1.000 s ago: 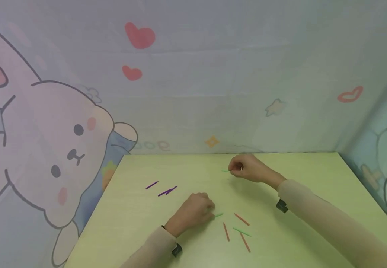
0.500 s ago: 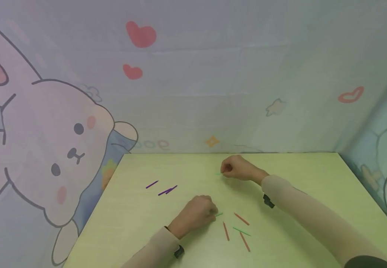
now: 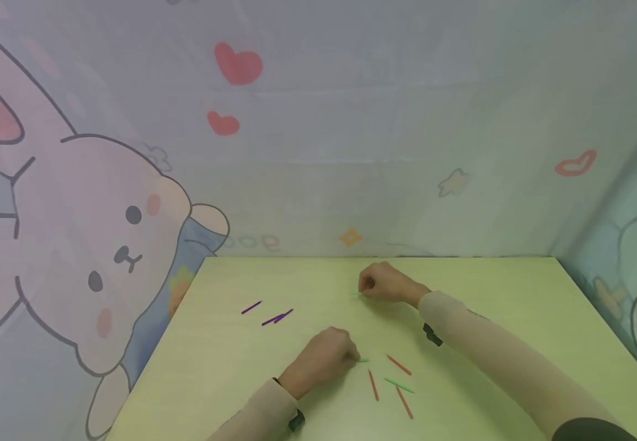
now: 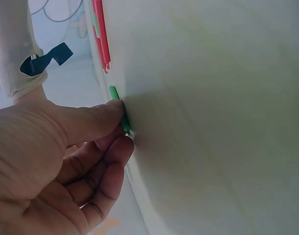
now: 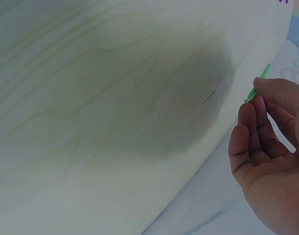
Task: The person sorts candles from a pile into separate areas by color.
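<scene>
My left hand (image 3: 321, 362) is low over the middle of the table, its thumb and fingertips pinching a thin green candle (image 4: 113, 92). That candle lies close along the tabletop, with a short wick at one end. Farther back, my right hand (image 3: 387, 283) pinches another slim green candle (image 5: 265, 72) between thumb and forefinger. In the head view only its tip pokes out left of the fingers. The other fingers of both hands are curled inward.
Right of my left hand lie three red candles, one (image 3: 373, 384) nearest it, and a green candle (image 3: 399, 385) touching another red one. Three purple candles (image 3: 251, 307) lie at the left, two crossing. A printed cloth (image 3: 318, 184) hangs behind the pale table (image 3: 495, 288).
My right hand has moved left and a little nearer with its green candle. My left hand has shifted slightly right, its fingers closing on a green candle, which now lies more level.
</scene>
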`<state>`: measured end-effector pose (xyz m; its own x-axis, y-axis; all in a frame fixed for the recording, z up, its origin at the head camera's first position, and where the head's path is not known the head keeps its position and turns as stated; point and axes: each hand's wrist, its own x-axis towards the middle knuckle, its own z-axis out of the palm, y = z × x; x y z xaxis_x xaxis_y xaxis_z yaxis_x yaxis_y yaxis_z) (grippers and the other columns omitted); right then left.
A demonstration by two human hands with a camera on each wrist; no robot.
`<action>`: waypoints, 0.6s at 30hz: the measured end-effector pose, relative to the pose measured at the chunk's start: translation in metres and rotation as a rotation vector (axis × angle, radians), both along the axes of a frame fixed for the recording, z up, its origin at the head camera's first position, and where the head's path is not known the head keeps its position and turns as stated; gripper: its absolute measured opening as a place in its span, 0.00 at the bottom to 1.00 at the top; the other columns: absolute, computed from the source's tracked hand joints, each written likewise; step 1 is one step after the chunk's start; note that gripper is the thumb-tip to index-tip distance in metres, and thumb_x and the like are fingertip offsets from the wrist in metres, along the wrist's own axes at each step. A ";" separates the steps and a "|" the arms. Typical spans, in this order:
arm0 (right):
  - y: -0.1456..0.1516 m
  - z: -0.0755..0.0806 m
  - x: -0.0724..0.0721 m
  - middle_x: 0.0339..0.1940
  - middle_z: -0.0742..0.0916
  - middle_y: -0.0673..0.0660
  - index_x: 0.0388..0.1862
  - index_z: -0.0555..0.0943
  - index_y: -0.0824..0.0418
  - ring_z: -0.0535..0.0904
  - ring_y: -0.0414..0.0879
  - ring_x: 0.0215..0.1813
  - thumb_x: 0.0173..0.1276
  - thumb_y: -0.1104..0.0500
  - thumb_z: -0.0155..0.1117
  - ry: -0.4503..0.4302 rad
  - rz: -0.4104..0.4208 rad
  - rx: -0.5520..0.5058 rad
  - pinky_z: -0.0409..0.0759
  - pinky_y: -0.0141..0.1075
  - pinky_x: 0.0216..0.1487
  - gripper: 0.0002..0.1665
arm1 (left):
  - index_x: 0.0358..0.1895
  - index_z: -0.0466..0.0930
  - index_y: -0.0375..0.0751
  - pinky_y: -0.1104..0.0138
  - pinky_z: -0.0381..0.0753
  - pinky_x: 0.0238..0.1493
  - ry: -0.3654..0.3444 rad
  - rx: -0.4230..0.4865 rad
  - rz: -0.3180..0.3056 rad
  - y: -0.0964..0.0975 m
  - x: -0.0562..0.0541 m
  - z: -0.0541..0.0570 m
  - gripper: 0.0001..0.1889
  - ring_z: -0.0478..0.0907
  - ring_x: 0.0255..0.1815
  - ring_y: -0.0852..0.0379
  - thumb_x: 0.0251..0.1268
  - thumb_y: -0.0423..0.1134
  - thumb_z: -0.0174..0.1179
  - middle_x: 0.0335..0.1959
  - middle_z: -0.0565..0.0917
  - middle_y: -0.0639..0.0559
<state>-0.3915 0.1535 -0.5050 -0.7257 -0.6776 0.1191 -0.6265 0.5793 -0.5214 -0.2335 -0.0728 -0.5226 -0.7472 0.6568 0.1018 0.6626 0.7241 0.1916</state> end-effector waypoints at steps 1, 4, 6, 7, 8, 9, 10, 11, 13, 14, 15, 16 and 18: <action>0.000 0.000 0.000 0.37 0.91 0.48 0.38 0.91 0.60 0.84 0.39 0.42 0.74 0.68 0.73 -0.004 -0.006 0.006 0.87 0.38 0.49 0.05 | 0.44 0.98 0.51 0.70 0.89 0.53 0.001 0.001 0.003 0.000 0.000 0.000 0.07 0.91 0.45 0.64 0.70 0.33 0.78 0.41 0.95 0.60; 0.000 -0.001 0.000 0.38 0.91 0.48 0.38 0.91 0.59 0.84 0.40 0.42 0.75 0.68 0.73 -0.015 -0.023 0.023 0.87 0.39 0.49 0.05 | 0.43 0.98 0.51 0.70 0.89 0.53 0.007 0.000 0.005 0.000 0.000 -0.001 0.07 0.92 0.45 0.64 0.69 0.33 0.78 0.40 0.95 0.60; -0.001 -0.002 -0.001 0.38 0.91 0.47 0.38 0.91 0.58 0.84 0.40 0.42 0.75 0.68 0.73 -0.013 -0.033 0.037 0.87 0.39 0.50 0.06 | 0.43 0.99 0.51 0.71 0.89 0.53 0.008 0.004 0.002 -0.001 0.000 -0.001 0.07 0.91 0.45 0.64 0.69 0.32 0.78 0.40 0.95 0.60; -0.001 -0.002 -0.002 0.38 0.91 0.47 0.38 0.91 0.58 0.84 0.40 0.42 0.74 0.67 0.74 -0.011 -0.034 0.042 0.87 0.39 0.50 0.06 | 0.42 0.99 0.51 0.71 0.88 0.53 0.009 0.007 0.001 -0.001 0.000 -0.001 0.07 0.91 0.45 0.64 0.69 0.32 0.77 0.40 0.95 0.60; -0.001 -0.003 -0.002 0.38 0.91 0.47 0.38 0.91 0.57 0.84 0.40 0.42 0.74 0.67 0.74 -0.011 -0.037 0.047 0.87 0.39 0.50 0.06 | 0.42 0.99 0.51 0.71 0.88 0.53 0.010 0.009 -0.001 -0.001 0.000 -0.001 0.07 0.91 0.45 0.64 0.69 0.32 0.77 0.40 0.95 0.61; -0.002 -0.004 -0.003 0.38 0.91 0.47 0.37 0.91 0.58 0.84 0.40 0.42 0.74 0.67 0.74 -0.009 -0.036 0.049 0.87 0.39 0.50 0.06 | 0.42 0.99 0.51 0.71 0.88 0.53 0.011 0.012 -0.004 -0.001 -0.001 -0.002 0.07 0.91 0.45 0.65 0.69 0.32 0.77 0.40 0.95 0.61; -0.002 -0.004 -0.004 0.38 0.91 0.47 0.37 0.91 0.58 0.84 0.40 0.42 0.74 0.67 0.74 -0.008 -0.035 0.052 0.87 0.39 0.49 0.06 | 0.42 0.99 0.51 0.72 0.88 0.52 0.013 0.015 -0.006 -0.001 -0.001 -0.002 0.08 0.91 0.45 0.65 0.69 0.32 0.77 0.40 0.95 0.61; -0.002 -0.005 -0.004 0.37 0.91 0.47 0.37 0.91 0.58 0.84 0.40 0.42 0.74 0.67 0.74 -0.007 -0.034 0.054 0.86 0.38 0.49 0.06 | 0.42 0.99 0.51 0.72 0.88 0.52 0.013 0.020 -0.008 -0.002 -0.001 -0.003 0.08 0.91 0.45 0.65 0.69 0.31 0.77 0.40 0.95 0.61; -0.002 -0.006 -0.005 0.37 0.91 0.47 0.37 0.91 0.58 0.84 0.40 0.41 0.75 0.67 0.74 -0.006 -0.030 0.054 0.87 0.39 0.49 0.06 | 0.42 0.99 0.51 0.73 0.88 0.51 0.019 0.022 -0.014 -0.002 -0.001 -0.003 0.08 0.91 0.44 0.65 0.69 0.31 0.77 0.40 0.95 0.61; -0.002 -0.007 -0.005 0.37 0.91 0.47 0.37 0.91 0.58 0.84 0.40 0.41 0.75 0.67 0.74 -0.008 -0.030 0.053 0.87 0.38 0.49 0.06 | 0.41 0.99 0.51 0.73 0.88 0.51 0.024 0.024 -0.018 -0.002 -0.002 -0.003 0.08 0.91 0.44 0.65 0.69 0.31 0.77 0.39 0.95 0.61; -0.002 -0.007 -0.005 0.37 0.91 0.47 0.37 0.91 0.58 0.84 0.39 0.41 0.75 0.67 0.74 -0.005 -0.028 0.051 0.87 0.38 0.49 0.06 | 0.41 0.99 0.51 0.73 0.88 0.50 0.028 0.025 -0.023 -0.003 -0.002 -0.004 0.08 0.91 0.43 0.65 0.69 0.31 0.77 0.39 0.95 0.61; -0.003 -0.008 -0.005 0.37 0.91 0.47 0.37 0.91 0.58 0.84 0.39 0.41 0.75 0.67 0.74 -0.005 -0.027 0.049 0.87 0.38 0.48 0.06 | 0.41 0.99 0.51 0.74 0.88 0.50 0.033 0.027 -0.027 -0.003 -0.002 -0.004 0.08 0.91 0.43 0.66 0.69 0.30 0.77 0.38 0.95 0.61; -0.003 -0.009 -0.005 0.36 0.91 0.47 0.36 0.91 0.58 0.84 0.39 0.40 0.74 0.68 0.74 -0.001 -0.024 0.044 0.87 0.38 0.48 0.07 | 0.40 0.99 0.51 0.74 0.87 0.49 0.037 0.030 -0.034 -0.003 -0.002 -0.003 0.09 0.90 0.41 0.67 0.69 0.30 0.77 0.37 0.95 0.62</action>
